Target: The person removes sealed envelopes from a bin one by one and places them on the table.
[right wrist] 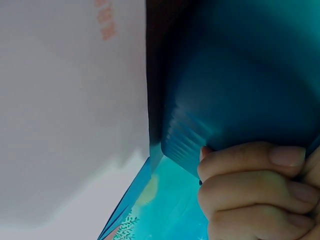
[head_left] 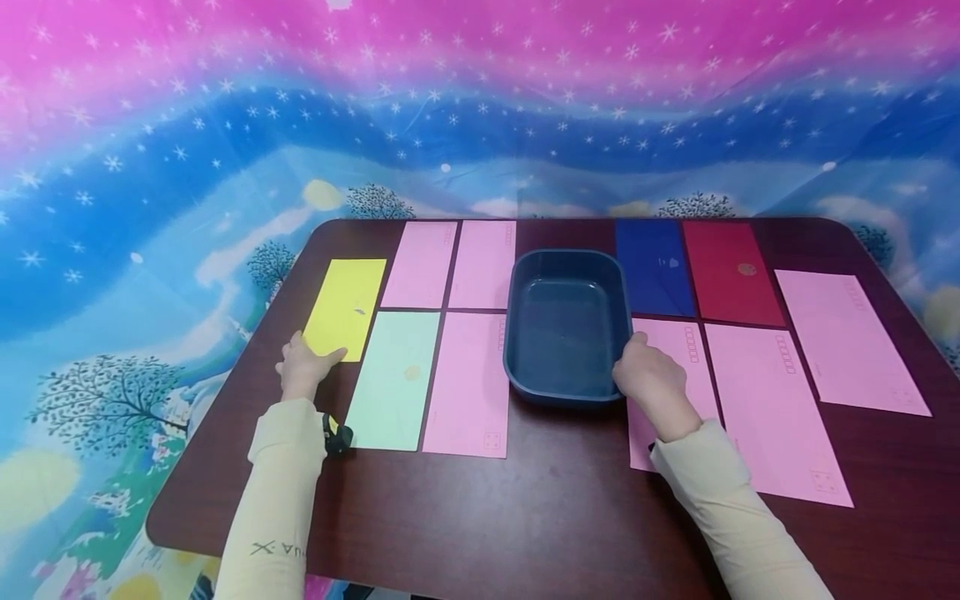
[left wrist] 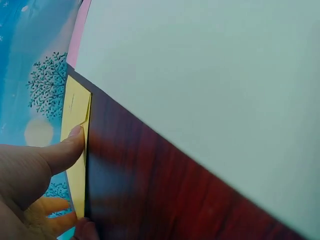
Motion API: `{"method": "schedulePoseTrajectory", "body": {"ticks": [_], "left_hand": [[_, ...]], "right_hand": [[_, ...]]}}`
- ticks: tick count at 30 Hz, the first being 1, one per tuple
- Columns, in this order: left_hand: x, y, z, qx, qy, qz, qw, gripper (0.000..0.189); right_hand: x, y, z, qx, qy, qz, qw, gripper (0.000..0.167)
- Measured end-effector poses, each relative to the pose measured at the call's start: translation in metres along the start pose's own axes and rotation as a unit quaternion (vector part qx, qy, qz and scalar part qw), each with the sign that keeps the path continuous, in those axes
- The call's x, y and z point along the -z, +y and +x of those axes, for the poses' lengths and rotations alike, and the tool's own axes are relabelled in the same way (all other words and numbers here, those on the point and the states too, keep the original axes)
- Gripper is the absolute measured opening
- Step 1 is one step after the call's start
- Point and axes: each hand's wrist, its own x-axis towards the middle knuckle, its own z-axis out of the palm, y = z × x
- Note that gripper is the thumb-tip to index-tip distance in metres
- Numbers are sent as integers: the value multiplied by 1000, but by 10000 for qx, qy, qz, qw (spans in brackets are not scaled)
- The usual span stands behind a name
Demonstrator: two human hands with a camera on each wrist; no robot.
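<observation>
My left hand is at the near end of a yellow envelope, on the left of the table. In the left wrist view, the thumb lies on one edge of the yellow envelope and fingertips show near the opposite side. With curled fingers, my right hand grips the right rim of a dark blue plastic basin; nothing is in it. The right wrist view shows those bent fingers against the basin's wall. A mint green envelope lies right of my left hand.
Several pink envelopes lie flat in rows on the dark wooden table. Behind and right of the basin are a blue envelope and a red envelope. A snowflake-patterned cloth hangs beyond the table's far edge.
</observation>
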Motion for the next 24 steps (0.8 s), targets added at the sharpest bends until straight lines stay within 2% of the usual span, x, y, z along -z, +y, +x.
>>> {"method": "schedulePoseTrajectory", "body": {"ticks": [5, 14, 24], "left_hand": [[0, 2, -3, 53, -93, 243, 9996, 78], [1, 2, -3, -40, -150, 353, 9993, 79], [3, 0, -2, -84, -262, 508, 9983, 76]], "right_hand": [[0, 0, 1, 7, -1, -72, 10000, 47], [-1, 0, 1, 52, 85, -69, 9999, 42], [-1, 1, 3, 10, 30, -37, 10000, 47]]}}
